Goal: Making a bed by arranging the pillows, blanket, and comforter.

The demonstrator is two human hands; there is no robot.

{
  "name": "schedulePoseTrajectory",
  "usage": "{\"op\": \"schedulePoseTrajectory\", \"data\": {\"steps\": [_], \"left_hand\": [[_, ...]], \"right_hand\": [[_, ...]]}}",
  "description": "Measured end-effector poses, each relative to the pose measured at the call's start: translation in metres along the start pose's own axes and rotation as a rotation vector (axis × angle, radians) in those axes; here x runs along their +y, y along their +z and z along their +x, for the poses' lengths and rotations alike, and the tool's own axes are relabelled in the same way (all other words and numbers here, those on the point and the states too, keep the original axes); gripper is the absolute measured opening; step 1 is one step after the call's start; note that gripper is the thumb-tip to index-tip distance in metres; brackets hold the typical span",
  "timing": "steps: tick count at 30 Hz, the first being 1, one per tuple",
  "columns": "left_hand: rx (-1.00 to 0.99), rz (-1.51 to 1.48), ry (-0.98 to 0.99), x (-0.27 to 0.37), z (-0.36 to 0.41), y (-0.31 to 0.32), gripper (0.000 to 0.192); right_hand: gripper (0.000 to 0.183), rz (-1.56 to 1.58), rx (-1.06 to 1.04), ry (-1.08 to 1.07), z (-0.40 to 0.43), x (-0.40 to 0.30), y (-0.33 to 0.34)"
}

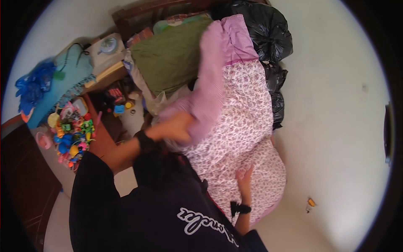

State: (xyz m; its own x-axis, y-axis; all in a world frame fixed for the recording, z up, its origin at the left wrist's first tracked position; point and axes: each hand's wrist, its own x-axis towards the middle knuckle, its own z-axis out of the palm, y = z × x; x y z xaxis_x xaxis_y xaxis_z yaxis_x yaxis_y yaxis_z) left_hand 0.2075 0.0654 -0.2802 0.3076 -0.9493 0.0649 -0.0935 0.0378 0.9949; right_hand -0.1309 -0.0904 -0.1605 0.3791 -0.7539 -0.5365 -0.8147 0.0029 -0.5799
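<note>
A quilt (242,104) with a small purple floral print on white spreads over the bed in front of me. Its pink checked side (211,63) is turned up along the left in a loose, blurred fold. My left hand (176,127) is closed on the lower part of that pink fold; motion blur hides the fingertips. Lower right, my right hand (244,179) lies on the floral side with thumb and fingers apart, among creases in the cloth. Each wrist wears a black band.
An olive-green pillow (170,53) lies by the wooden headboard (135,15). Black plastic bags (267,31) line the wall side. At left are a small cabinet (107,71), a blue cloth (74,67) under blue plastic bags (39,78), and a heap of toys (72,135).
</note>
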Motion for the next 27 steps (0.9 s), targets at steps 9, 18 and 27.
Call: {"op": "schedulePoseTrajectory", "data": {"steps": [9,18,27], "left_hand": [[-1.044,0.356,0.381,0.157,-0.021,0.122,0.028],[-0.685,0.323,0.051,0.124,-0.079,0.118,0.052],[0.254,0.948,-0.216,0.014,-0.067,0.083,0.083]], "right_hand": [[0.088,-0.604,-0.269,-0.726,0.101,-0.178,0.036],[0.022,-0.186,-0.078,-0.266,0.081,0.056,-0.028],[0.019,1.202,0.704,-0.072,-0.165,0.106,-0.165]]}}
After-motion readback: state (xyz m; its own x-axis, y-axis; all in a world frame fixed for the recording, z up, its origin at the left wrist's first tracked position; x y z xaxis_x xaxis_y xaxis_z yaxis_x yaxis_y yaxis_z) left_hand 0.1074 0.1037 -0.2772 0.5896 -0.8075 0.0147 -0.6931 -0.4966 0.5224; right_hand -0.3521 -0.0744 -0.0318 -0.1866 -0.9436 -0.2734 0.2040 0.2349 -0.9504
